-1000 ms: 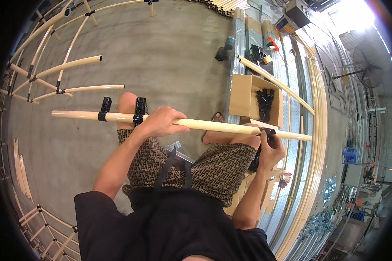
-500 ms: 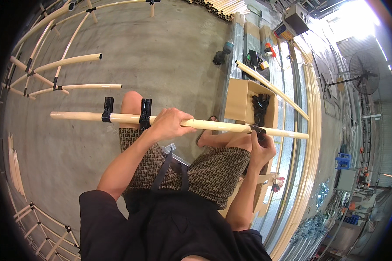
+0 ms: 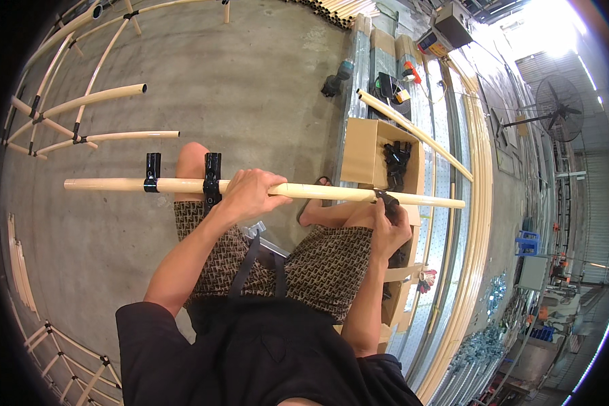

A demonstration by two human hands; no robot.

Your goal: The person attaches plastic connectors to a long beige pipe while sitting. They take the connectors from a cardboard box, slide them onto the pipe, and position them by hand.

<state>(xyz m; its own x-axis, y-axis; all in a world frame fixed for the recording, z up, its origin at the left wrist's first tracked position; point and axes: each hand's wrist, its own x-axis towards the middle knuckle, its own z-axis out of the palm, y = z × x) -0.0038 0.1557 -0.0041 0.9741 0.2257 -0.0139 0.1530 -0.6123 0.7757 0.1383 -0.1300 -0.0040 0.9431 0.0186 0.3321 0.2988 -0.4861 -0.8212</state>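
A long cream pipe (image 3: 321, 192) lies crosswise above my lap. Around its middle, just right of a black clamp joint, my left hand (image 3: 249, 193) is closed. Two black joints sit on the left half: an outer one (image 3: 153, 173) and an inner one (image 3: 212, 177), both sticking up past the pipe. Toward the right end, my right hand (image 3: 390, 230) pinches a third black pipe joint (image 3: 387, 205) that sits against the pipe. My fingers partly cover that joint, so how far it wraps round cannot be made out.
An open cardboard box (image 3: 370, 150) with black joints stands beyond my right hand. Another cream pipe (image 3: 416, 133) slants across it. Assembled pipe frames (image 3: 81, 101) stand at far left. A power drill (image 3: 337, 78) lies on the floor; long pipes (image 3: 477, 223) line the right.
The whole view has shifted slightly, moving the scene a little left. The joint at my right hand looks turned on the pipe, with my fingers now beneath it. My left hand keeps its grip.
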